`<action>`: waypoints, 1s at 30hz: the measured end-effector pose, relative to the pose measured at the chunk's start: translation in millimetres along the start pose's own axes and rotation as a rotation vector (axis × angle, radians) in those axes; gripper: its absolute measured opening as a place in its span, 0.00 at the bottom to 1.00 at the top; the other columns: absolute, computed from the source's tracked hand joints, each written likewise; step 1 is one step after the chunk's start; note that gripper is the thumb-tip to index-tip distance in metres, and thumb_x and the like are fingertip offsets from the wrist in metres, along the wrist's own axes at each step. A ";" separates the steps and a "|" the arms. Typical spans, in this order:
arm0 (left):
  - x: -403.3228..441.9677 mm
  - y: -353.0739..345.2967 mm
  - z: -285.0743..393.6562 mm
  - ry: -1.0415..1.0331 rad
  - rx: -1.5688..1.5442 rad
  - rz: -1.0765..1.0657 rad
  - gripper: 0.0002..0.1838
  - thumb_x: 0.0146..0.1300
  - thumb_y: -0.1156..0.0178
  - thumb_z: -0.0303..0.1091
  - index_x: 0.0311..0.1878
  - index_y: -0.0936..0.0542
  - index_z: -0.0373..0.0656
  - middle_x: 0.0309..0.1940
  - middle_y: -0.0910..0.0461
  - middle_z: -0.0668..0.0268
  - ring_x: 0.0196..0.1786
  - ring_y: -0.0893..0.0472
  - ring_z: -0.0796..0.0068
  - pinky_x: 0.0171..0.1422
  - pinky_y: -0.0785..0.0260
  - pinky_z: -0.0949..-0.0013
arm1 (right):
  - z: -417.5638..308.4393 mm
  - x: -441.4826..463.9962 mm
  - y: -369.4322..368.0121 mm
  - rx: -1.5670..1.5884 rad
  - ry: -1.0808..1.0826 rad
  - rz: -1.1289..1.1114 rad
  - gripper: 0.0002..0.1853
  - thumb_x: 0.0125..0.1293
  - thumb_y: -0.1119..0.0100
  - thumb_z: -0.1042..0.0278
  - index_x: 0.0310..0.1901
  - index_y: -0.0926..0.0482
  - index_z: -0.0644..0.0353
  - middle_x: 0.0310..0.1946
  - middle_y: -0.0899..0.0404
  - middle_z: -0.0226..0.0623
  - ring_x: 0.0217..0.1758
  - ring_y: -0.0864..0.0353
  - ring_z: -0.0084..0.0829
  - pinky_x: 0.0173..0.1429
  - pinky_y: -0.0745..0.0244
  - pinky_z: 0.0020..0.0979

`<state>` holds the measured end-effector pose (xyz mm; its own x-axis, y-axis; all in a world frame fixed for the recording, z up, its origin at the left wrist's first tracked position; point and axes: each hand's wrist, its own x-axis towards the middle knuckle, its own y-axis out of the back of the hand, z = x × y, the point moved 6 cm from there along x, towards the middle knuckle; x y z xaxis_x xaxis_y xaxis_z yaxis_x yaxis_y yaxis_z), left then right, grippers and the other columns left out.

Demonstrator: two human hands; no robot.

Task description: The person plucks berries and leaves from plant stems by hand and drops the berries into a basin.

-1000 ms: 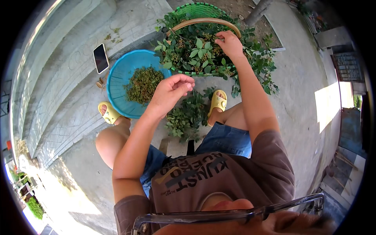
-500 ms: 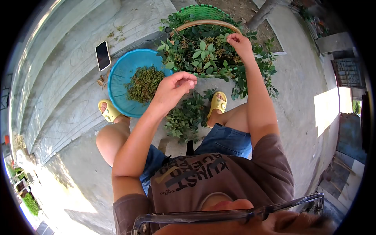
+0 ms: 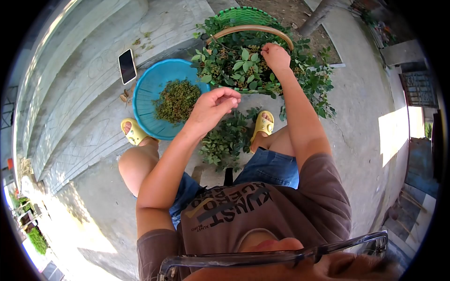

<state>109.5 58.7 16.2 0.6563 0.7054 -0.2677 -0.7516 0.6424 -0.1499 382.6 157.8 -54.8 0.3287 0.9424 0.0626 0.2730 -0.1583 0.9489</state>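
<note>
Sprigs (image 3: 244, 65) with green leaves and small brownish clusters fill the green basket (image 3: 243, 16) and spill over its right side, under its arched handle (image 3: 253, 28). I have the right hand (image 3: 269, 51) in among them, fingers bent in towards the thumb; from my end I cannot tell whether they grip anything. The left hand (image 3: 229, 99) hangs nearer the body, beside the blue basin (image 3: 142, 105), its fingers loosely curled close to the thumb, and I cannot tell whether something is tucked inside. In the basin I see a heap of clusters (image 3: 176, 100); leafy cuttings (image 3: 221, 143) lie on the ground between the feet.
</note>
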 end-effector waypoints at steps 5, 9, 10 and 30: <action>-1.8 3.4 2.0 -0.018 0.002 0.003 0.09 0.67 0.46 0.31 0.47 0.22 0.39 0.41 0.20 0.68 0.45 0.23 0.80 0.49 0.30 0.75 | 9.2 1.6 4.0 0.090 -0.089 -0.060 0.08 0.61 0.41 0.58 0.37 0.19 0.50 0.37 0.19 0.37 0.41 0.20 0.40 0.43 0.25 0.41; -2.7 4.7 4.2 -0.025 0.013 0.005 0.09 0.67 0.46 0.31 0.47 0.22 0.39 0.40 0.20 0.69 0.44 0.23 0.81 0.48 0.30 0.75 | 16.0 3.8 14.6 0.239 -0.076 0.004 0.09 0.63 0.42 0.58 0.40 0.18 0.51 0.36 0.18 0.36 0.41 0.19 0.39 0.43 0.25 0.41; -3.2 4.2 5.6 -0.025 0.012 0.007 0.09 0.67 0.46 0.31 0.47 0.22 0.39 0.40 0.20 0.69 0.44 0.23 0.81 0.48 0.30 0.75 | 15.3 3.0 20.4 0.292 -0.051 0.031 0.11 0.64 0.42 0.60 0.41 0.19 0.57 0.32 0.19 0.33 0.35 0.21 0.33 0.40 0.26 0.36; -23.7 36.0 71.4 -0.592 0.373 0.315 0.29 0.57 0.39 0.21 0.64 0.31 0.48 0.64 0.39 0.64 0.57 0.30 0.76 0.50 0.28 0.76 | -119.3 -100.9 25.8 1.682 -0.100 -0.822 0.10 0.66 0.42 0.67 0.44 0.23 0.63 0.32 0.23 0.27 0.27 0.29 0.18 0.33 0.27 0.25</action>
<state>71.6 86.5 85.1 0.4198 0.8471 0.3258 -0.9059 0.3690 0.2079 248.6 93.8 0.3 -0.3015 0.9153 -0.2670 0.8377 0.1206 -0.5326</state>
